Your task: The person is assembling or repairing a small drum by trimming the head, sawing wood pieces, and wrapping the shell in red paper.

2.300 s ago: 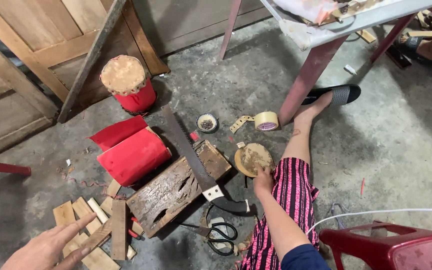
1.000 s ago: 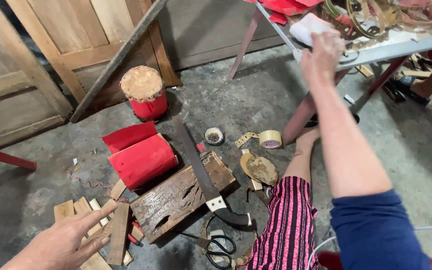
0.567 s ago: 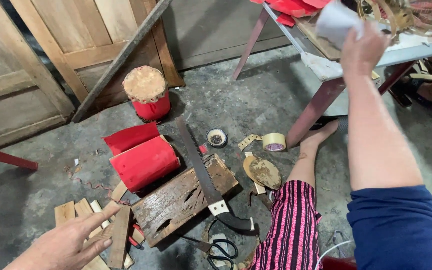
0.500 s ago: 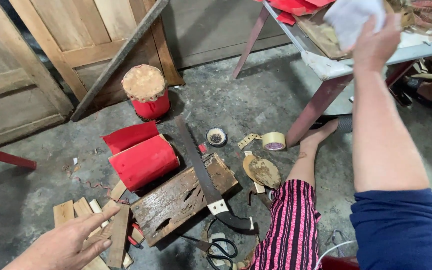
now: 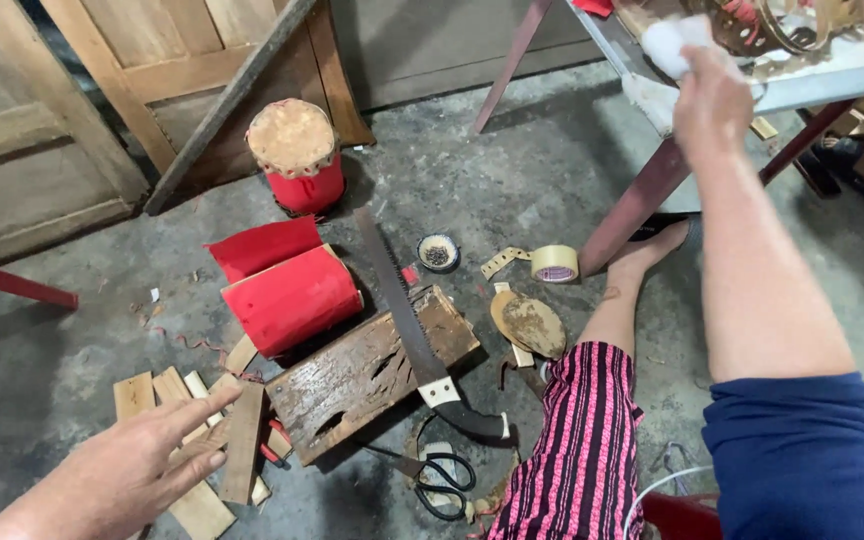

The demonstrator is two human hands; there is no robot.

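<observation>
Right hand (image 5: pixel 712 100) is up at the near edge of the table (image 5: pixel 802 90), far right, grip closed around a white wad (image 5: pixel 674 42) that sits just above the table's rim. Left hand (image 5: pixel 122 470) hovers low at the near left, fingers spread wide and empty, fingertips over the wooden slats (image 5: pixel 192 440) on the floor. Just right of the slats lies the worn wooden block (image 5: pixel 372 370) with a hand saw (image 5: pixel 412 320) laid across it, scissors (image 5: pixel 442 480) nearer still. Open concrete lies between the block and the table leg (image 5: pixel 642 195), broken only by a tape roll (image 5: pixel 554 263) and a small dish (image 5: pixel 438 252). Red drums (image 5: pixel 292 295) crowd the far left of the block. Compared with half a second ago, the right hand has dropped from above the tabletop to its edge, the wad now lower; the left hand has barely shifted.
</observation>
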